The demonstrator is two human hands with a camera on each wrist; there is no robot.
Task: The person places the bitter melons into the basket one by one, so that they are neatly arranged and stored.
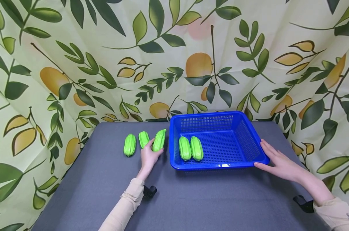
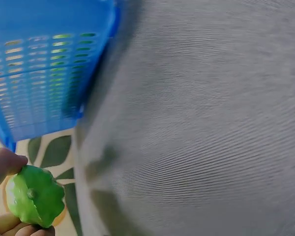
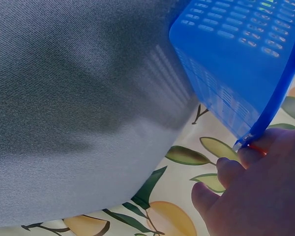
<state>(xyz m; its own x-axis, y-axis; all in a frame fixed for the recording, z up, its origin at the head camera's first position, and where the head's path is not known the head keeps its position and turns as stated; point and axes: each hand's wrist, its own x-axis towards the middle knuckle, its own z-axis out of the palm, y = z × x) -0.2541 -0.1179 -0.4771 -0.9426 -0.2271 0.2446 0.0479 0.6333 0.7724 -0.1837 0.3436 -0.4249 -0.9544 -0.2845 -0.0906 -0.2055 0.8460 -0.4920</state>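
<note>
My left hand (image 1: 150, 158) grips a bright green, ridged bitter melon (image 1: 159, 140) just left of the blue plastic basket (image 1: 220, 166). In the left wrist view the melon's rounded end (image 2: 35, 195) shows between thumb and fingers. Two bitter melons lie side by side within the basket, the left one (image 1: 185, 149) next to the right one (image 1: 196, 148). Another pair sits on the table left of my hand: an outer melon (image 1: 129, 145) and a nearer one (image 1: 143, 139). My right hand (image 1: 279, 162) rests with extended fingers on the basket's right rim, thumb at the front corner.
A grey cloth covers the table (image 1: 209, 202). Behind and along both sides hangs a leaf-and-fruit printed curtain (image 1: 168, 57), close to the table's back edge. Each wrist wears a black camera mount, one left (image 1: 150, 191) and one right (image 1: 303, 204).
</note>
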